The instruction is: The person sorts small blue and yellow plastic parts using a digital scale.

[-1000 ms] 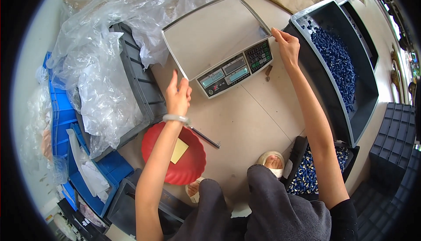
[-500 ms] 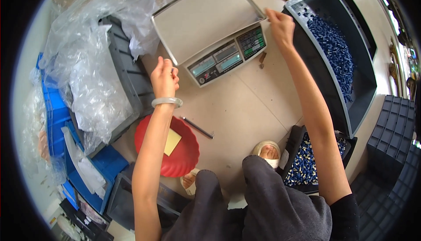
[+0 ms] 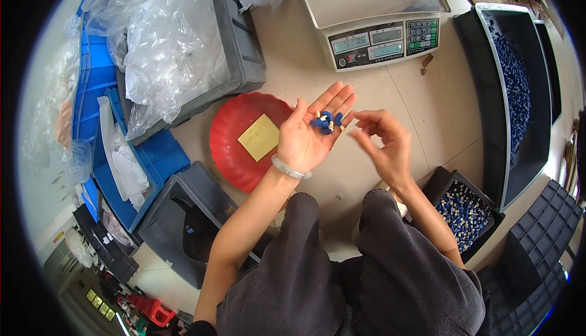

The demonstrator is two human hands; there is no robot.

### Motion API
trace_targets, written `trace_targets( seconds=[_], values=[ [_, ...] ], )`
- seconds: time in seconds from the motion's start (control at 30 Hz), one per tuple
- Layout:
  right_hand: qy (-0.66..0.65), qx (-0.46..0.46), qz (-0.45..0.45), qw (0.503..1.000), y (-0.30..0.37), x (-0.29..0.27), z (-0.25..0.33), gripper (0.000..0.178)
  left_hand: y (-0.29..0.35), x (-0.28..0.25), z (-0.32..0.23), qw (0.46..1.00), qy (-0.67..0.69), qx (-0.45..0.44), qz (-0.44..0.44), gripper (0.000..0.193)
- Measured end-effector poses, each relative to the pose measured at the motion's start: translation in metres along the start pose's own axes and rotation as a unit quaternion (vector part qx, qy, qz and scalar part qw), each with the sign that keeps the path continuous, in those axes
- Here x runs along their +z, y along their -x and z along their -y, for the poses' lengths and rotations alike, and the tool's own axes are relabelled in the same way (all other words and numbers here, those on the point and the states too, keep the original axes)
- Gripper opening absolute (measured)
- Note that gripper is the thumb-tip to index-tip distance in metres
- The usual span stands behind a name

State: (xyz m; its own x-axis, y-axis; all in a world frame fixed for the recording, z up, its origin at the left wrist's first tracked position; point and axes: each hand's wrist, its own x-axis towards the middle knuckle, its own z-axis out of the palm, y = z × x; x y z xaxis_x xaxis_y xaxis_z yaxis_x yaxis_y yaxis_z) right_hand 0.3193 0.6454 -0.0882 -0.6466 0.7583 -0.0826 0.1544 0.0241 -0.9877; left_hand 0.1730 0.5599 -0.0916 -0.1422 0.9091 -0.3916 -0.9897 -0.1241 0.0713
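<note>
Ideally, I'd hold the outstretched, palm-up left hand level under the small blue-and-cream pieces lying on it, moving the half-curled right hand beside them (pinching one or not, I can't tell) gently.

Parts lie in the left grip mid-frame; the scale stands upper centre, paper in a basin left, a tub right.

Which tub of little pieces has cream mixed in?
The smaller tub beside the right forearm; the pieces in the larger tub look all dark blue.
</note>
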Motion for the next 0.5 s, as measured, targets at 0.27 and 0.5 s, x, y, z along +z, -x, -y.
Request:
trace_targets(
  seconds=[0.27,0.5],
  values=[
    [0.011,0.051,0.01,0.999,0.006,0.02,-0.001,0.031,0.001,-0.005,-0.002,0.999,0.0,-0.009,0.037,0.064],
    [-0.014,0.05,-0.001,0.999,0.006,0.019,-0.003,0.029,0.0,-0.004,-0.001,1.0,-0.003,-0.008,0.017,0.063]
  ],
)
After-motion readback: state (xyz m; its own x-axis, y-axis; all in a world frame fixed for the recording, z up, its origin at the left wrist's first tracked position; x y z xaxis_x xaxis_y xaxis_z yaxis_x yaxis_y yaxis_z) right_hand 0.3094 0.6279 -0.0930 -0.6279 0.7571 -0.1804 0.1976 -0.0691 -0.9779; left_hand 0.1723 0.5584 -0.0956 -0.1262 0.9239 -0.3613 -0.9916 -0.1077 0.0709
